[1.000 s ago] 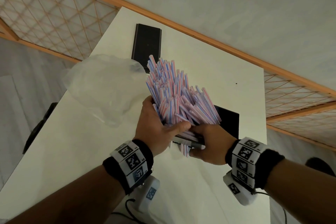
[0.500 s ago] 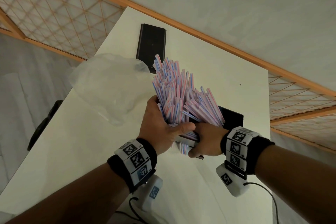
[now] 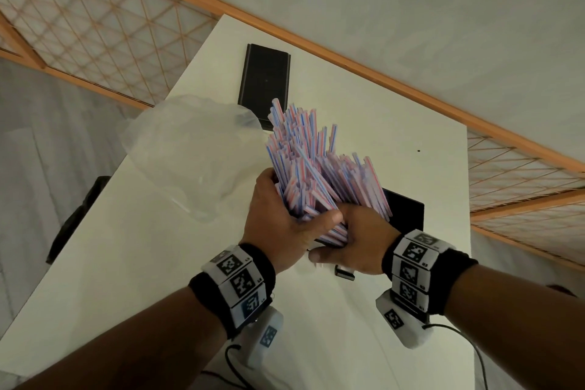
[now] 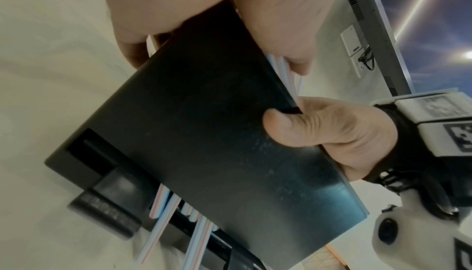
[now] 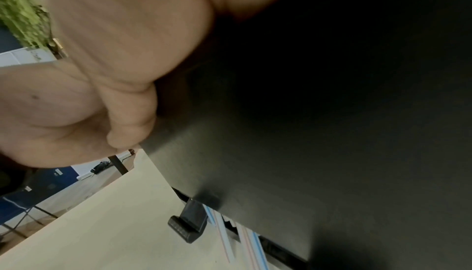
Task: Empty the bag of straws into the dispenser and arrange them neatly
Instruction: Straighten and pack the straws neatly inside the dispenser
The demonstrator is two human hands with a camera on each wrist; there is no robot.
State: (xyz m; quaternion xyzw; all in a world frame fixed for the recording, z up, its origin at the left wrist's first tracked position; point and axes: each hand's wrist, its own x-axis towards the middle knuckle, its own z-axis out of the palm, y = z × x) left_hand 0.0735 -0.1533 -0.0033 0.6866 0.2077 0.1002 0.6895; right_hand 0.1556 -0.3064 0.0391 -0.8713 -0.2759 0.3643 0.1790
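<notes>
A thick bundle of red, white and blue striped straws (image 3: 304,168) stands fanned out of the black dispenser (image 3: 406,209) on the white table (image 3: 142,263). My left hand (image 3: 278,218) grips the bundle from the left, thumb across its base. My right hand (image 3: 357,241) grips the dispenser's near wall (image 4: 217,133), thumb pressed on the front. A few straws (image 4: 163,220) stick out of the slot at the dispenser's bottom, beside its small lever (image 5: 189,227). The empty clear bag (image 3: 190,152) lies crumpled to the left.
A flat black lid (image 3: 264,82) lies at the far end of the table. The table's left edge drops to the floor, where a dark chair (image 3: 76,215) stands. A wooden lattice screen (image 3: 95,25) runs behind.
The straws have been drawn into a tighter, more upright bundle. My right hand has slid left along the dispenser, up against my left hand.
</notes>
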